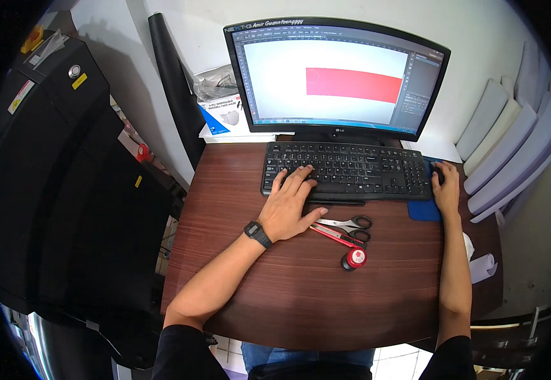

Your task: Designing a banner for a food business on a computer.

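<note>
Black sleeves (183,354) at the near edge, bare forearms (218,278) reaching over a dark wood-grain desk (326,304): left hand (288,206), watch (258,234) at its wrist, lies with fingers spread and loosely bent on the left part of the black keyboard (345,171), gripping nothing, thumb out beside the scissors (351,225). Right hand (448,191) curls, partly closed, around the dark mouse (439,173) on a blue pad (423,211), right of the keys. Scissors, red cutter (334,236) and red-and-black round object (355,258) lie near of the keyboard; far of it, a monitor (275,82) shows a red band (354,87).
</note>
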Motion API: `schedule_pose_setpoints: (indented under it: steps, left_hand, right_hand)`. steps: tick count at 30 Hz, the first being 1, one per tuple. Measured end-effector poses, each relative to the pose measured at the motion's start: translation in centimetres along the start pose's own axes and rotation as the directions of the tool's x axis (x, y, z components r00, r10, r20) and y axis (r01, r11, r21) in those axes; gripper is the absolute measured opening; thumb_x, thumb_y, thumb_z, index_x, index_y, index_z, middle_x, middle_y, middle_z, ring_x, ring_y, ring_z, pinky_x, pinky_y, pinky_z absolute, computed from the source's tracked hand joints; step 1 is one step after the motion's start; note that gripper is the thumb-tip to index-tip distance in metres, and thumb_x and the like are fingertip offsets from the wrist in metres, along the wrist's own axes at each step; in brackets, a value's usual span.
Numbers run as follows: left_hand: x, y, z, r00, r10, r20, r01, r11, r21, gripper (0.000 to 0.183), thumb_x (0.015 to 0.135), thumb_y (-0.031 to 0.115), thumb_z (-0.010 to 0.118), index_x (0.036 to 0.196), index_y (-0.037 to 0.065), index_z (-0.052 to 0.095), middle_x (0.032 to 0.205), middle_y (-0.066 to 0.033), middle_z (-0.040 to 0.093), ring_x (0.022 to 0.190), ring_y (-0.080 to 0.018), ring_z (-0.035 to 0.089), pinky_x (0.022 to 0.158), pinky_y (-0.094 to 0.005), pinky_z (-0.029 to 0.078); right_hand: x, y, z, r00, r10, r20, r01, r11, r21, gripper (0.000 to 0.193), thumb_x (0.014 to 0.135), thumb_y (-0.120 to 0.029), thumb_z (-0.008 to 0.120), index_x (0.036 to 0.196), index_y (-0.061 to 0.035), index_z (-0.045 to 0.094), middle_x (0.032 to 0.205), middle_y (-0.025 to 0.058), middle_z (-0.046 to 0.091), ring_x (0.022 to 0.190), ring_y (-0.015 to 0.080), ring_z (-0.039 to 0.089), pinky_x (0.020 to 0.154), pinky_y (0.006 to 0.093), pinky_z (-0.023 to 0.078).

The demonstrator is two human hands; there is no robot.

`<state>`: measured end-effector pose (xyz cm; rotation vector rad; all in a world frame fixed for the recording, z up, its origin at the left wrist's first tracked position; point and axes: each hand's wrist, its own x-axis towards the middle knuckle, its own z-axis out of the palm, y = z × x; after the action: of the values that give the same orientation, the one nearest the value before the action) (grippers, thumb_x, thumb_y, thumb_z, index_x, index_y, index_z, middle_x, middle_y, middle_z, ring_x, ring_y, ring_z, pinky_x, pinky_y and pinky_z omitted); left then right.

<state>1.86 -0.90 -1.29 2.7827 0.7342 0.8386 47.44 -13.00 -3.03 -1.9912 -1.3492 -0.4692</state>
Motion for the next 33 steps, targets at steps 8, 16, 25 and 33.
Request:
schedule_pose_setpoints:
  steps: [8, 16, 25, 33]
  left_hand:
    - [0.13, 0.14, 0.04, 1.000, -0.018, 0.007, 0.018, 1.000, 0.013, 0.072, 0.093, 0.047, 0.069, 0.145, 0.000, 0.052, 0.156, -0.0225, 0.044, 0.146, -0.0373, 0.042, 0.124, -0.0564, 0.021]
    - [0.12, 0.21, -0.13, 0.999, -0.029, 0.016, 0.028, 0.999, 0.014, 0.074, 0.093, 0.047, 0.070, 0.147, 0.000, 0.051, 0.156, -0.0226, 0.043, 0.148, -0.0368, 0.040, 0.124, -0.0564, 0.020]
    - [0.13, 0.18, -0.08, 0.999, -0.033, 0.023, 0.033, 0.999, 0.017, 0.075, 0.093, 0.048, 0.069, 0.147, 0.000, 0.050, 0.157, -0.0224, 0.043, 0.148, -0.0364, 0.039, 0.125, -0.0564, 0.020]
    - [0.16, 0.22, -0.09, 0.999, -0.032, 0.027, 0.032, 0.999, 0.015, 0.075, 0.093, 0.049, 0.069, 0.148, 0.001, 0.050, 0.157, -0.0221, 0.043, 0.149, -0.0365, 0.039, 0.125, -0.0563, 0.020]
  right_hand:
    - [0.05, -0.13, -0.23, 1.000, -0.021, -0.001, 0.021, 1.000, -0.005, 0.030, 0.094, -0.011, 0.069, 0.123, -0.0072, 0.072, 0.132, 0.0188, 0.063, 0.125, 0.0388, 0.058, 0.106, 0.0454, 0.048]
    - [0.12, -0.39, -0.22, 1.000, 0.007, 0.023, -0.007, 1.000, -0.012, 0.030, 0.095, -0.011, 0.069, 0.124, -0.0076, 0.071, 0.133, 0.0181, 0.063, 0.125, 0.0387, 0.058, 0.107, 0.0453, 0.048]
    - [0.08, -0.40, -0.20, 1.000, -0.015, 0.000, 0.015, 1.000, -0.002, 0.030, 0.094, -0.011, 0.069, 0.123, -0.0056, 0.071, 0.132, 0.0194, 0.064, 0.125, 0.0394, 0.058, 0.107, 0.0455, 0.047]
    - [0.15, -0.38, -0.31, 1.000, -0.015, 0.007, 0.015, 1.000, 0.000, 0.029, 0.094, -0.011, 0.068, 0.123, -0.0055, 0.071, 0.131, 0.0193, 0.064, 0.125, 0.0389, 0.058, 0.106, 0.0455, 0.047]
